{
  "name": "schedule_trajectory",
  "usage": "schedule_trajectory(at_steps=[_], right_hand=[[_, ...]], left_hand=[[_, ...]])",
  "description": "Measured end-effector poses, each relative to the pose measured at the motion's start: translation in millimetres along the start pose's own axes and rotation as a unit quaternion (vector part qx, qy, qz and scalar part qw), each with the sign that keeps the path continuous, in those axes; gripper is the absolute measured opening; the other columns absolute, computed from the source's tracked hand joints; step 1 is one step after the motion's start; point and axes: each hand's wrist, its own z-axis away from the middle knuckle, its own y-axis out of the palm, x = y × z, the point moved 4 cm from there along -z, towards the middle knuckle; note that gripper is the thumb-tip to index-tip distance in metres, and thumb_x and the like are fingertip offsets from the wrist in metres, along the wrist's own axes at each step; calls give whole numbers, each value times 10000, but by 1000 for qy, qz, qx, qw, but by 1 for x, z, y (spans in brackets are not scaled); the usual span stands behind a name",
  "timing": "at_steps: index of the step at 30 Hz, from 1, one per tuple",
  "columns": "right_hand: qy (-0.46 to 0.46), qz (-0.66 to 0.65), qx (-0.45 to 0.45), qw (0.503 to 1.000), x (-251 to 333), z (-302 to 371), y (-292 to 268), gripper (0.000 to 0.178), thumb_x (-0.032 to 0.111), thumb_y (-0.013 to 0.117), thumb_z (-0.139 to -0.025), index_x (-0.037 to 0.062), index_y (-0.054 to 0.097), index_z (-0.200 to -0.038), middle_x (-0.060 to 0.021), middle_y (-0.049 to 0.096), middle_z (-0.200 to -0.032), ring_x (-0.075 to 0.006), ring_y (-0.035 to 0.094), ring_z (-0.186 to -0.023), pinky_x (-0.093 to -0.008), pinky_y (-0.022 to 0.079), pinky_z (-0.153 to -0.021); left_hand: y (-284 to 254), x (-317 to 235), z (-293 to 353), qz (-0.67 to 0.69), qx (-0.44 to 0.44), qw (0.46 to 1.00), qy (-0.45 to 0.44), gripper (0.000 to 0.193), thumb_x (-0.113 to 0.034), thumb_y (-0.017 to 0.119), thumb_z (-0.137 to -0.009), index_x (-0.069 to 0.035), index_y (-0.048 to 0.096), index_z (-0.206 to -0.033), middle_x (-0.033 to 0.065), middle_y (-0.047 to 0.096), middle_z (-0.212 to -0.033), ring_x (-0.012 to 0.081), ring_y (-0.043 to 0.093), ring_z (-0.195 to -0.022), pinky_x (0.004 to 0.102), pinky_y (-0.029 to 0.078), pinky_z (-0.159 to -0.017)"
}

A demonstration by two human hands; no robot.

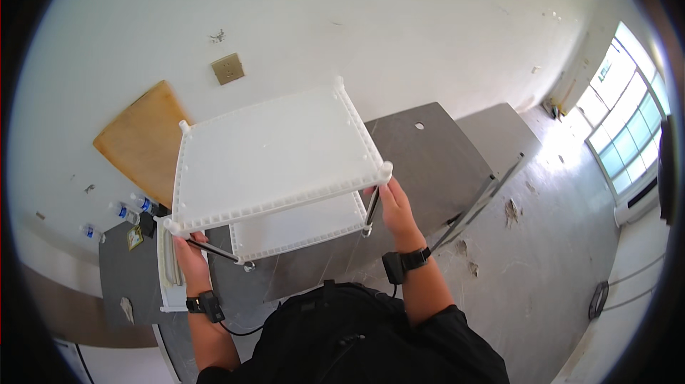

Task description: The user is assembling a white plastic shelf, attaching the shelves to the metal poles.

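A white two-tier plastic shelf rack is tilted in front of me, its broad upper panel facing up. Metal poles join it to the lower white panel, which shows only in part. My left hand is closed round the pole below the near left corner. At the right corner, my right hand grips the rack just under the corner cap, with some of its fingers hidden behind the pole.
Grey tables stand along the wall beyond the rack. To the left are plastic bottles, a white panel with pale rods and a yellowish board against the wall. A window is at far right.
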Motion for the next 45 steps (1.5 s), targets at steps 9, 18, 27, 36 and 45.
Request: schedule_trajectory(at_steps=[9, 18, 27, 36, 45], right_hand=[[1, -195, 307, 931, 9, 0, 15, 337, 212, 460, -1005, -34, 586, -1198, -80, 628, -1048, -178, 586, -979, -337, 470, -915], [182, -272, 385, 863, -33, 49, 45, 417, 277, 402, -1108, -24, 529, -1366, -69, 615, -1209, -158, 565, -1131, -307, 430, -1022], [100, -160, 376, 907, -47, 61, 41, 399, 238, 423, -1106, -31, 512, -1388, -98, 622, -1269, -176, 568, -1179, -339, 444, -1041], [45, -174, 372, 911, -95, 69, 46, 439, 419, 591, -1031, 4, 636, -1165, -94, 690, -1085, -167, 623, -1016, -332, 501, -911], [91, -166, 368, 910, -81, 66, 49, 432, 331, 725, -920, 43, 612, -1221, -55, 691, -1123, -171, 647, -1038, -341, 523, -913]], left_hand=[[89, 1, 89, -315, -266, 910, 37, 212, -237, 480, -1073, -46, 547, -1134, 31, 540, -1053, 128, 476, -981, 303, 408, -901], [289, 20, 121, -263, 209, 936, -107, 389, -131, 578, -1018, -11, 529, -1385, 111, 543, -1370, 185, 550, -1209, 344, 449, -1030], [307, 18, 119, -57, 152, 985, -53, 511, -469, 541, -1049, 23, 601, -1171, 52, 618, -1082, 150, 585, -996, 325, 471, -915], [314, 47, 121, -49, 186, 978, -82, 648, -697, 561, -923, -50, 539, -953, -7, 500, -808, 88, 472, -766, 261, 408, -700], [318, 52, 128, -41, 102, 989, -104, 717, -758, 604, -843, -48, 525, -900, -23, 470, -724, 57, 430, -587, 226, 334, -522]])
